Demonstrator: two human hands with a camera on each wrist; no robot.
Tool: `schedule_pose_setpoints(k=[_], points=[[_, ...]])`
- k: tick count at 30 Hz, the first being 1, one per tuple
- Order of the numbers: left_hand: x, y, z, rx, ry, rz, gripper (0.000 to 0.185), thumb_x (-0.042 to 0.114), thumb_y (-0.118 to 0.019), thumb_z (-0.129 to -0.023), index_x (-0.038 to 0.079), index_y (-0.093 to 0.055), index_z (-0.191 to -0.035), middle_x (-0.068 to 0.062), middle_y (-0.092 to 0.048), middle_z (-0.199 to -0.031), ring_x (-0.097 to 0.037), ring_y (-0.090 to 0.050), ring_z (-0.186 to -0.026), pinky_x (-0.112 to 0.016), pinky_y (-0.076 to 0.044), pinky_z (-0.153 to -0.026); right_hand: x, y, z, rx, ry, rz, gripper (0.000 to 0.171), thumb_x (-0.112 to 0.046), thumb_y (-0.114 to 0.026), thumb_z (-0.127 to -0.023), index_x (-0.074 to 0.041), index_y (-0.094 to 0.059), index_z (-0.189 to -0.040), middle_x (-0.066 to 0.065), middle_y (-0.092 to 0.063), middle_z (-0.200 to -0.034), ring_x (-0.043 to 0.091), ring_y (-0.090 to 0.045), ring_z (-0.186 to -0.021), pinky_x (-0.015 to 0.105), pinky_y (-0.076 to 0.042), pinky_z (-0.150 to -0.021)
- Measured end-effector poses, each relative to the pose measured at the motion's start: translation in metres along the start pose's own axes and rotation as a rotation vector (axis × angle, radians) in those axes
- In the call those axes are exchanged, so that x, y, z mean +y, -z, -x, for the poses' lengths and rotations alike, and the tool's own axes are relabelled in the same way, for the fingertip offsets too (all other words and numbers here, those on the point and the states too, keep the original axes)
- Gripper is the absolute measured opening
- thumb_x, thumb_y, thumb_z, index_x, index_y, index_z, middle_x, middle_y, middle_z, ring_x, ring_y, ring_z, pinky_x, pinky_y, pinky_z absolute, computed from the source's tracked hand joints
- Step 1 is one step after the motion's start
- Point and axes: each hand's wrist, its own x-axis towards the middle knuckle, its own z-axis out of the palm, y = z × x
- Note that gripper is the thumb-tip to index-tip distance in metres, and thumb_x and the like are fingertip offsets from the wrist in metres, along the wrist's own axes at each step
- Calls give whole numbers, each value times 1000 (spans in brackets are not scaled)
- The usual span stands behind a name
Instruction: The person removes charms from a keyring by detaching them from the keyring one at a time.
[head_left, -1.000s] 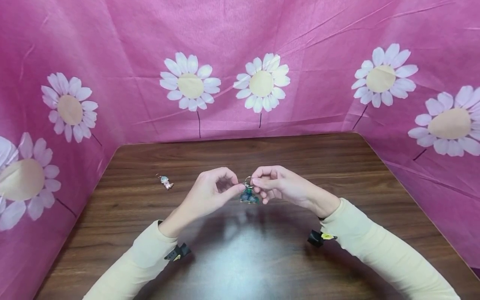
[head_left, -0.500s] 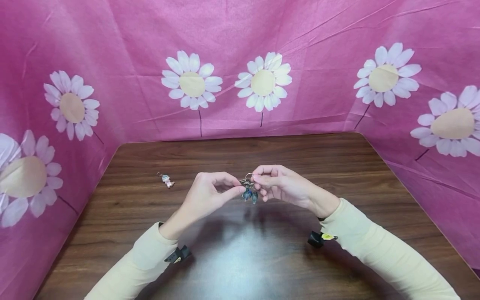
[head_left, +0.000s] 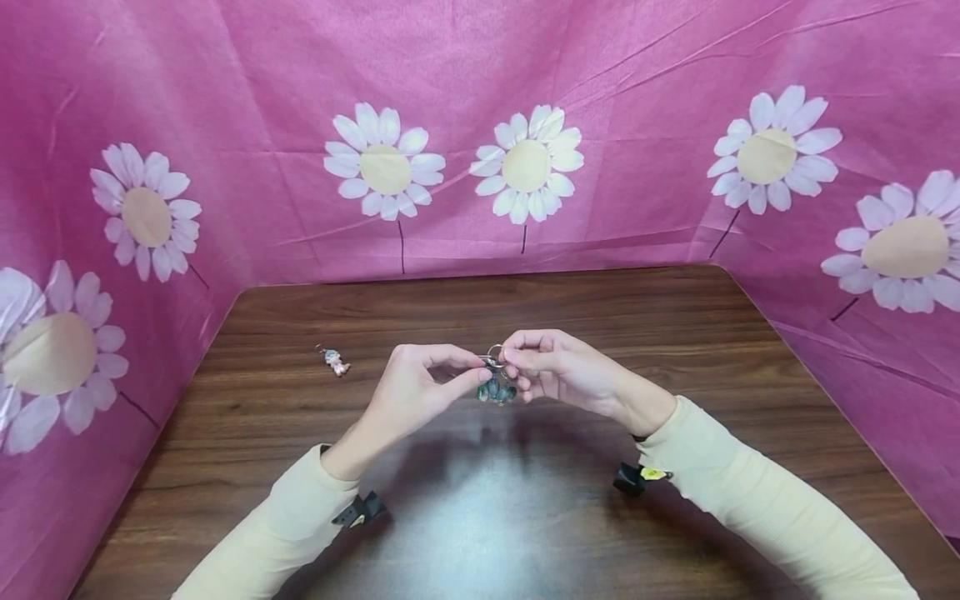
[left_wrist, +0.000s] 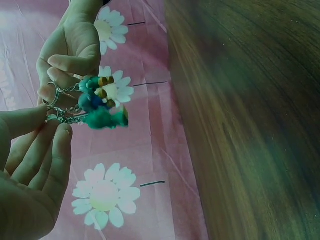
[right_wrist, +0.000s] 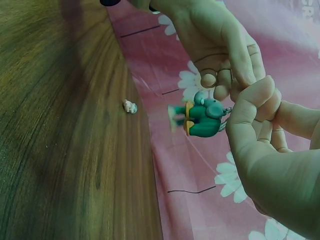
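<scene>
Above the middle of the table, my left hand (head_left: 423,383) and right hand (head_left: 558,365) meet at a metal key ring (left_wrist: 57,90). Thumb and fingertips of the right hand pinch the ring's right side. On the other side, the left hand pinches the ring end of a keychain between thumb and fingers. Several small green and blue figure charms (head_left: 495,390) dangle on short chains below the fingers. One green figure (left_wrist: 105,118) hangs closest to the left hand in the left wrist view. Whether each chain is threaded on the ring is too small to tell.
A small pale figure keychain (head_left: 333,361) with a bluish top lies on the brown wooden table (head_left: 600,317), left of the hands. Pink cloth (head_left: 450,50) printed with white daisies stands round the back and sides. Both sleeves carry black wrist devices.
The charms swing and turn beneath the ring, and the ring tilts slightly between the fingers. Both hands keep their pinch and barely shift. The pale keychain on the table stays put.
</scene>
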Motion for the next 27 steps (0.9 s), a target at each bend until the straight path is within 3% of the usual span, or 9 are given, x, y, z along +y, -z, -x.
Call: schedule_pose_setpoints(k=[21, 27], points=[[1, -3, 2, -5, 41, 40, 10, 11, -83, -86, 11, -76, -93, 6, -75, -84, -10, -72, -73, -31, -61, -64, 0, -2, 0, -15, -6, -18, 10, -10, -55, -104, -8, -65, -104, 1, -61, -85, 10, -55, -71, 23, -52, -65], [1, -5, 2, -32, 89, 90, 12, 14, -82, -88, 9, -77, -99, 3, -76, -87, -19, -74, -74, -32, -61, -64, -1, -3, 1, -13, -12, -30, 11, -9, -52, -105, -8, -63, -104, 1, -59, -84, 10, -55, -71, 22, -52, -65]])
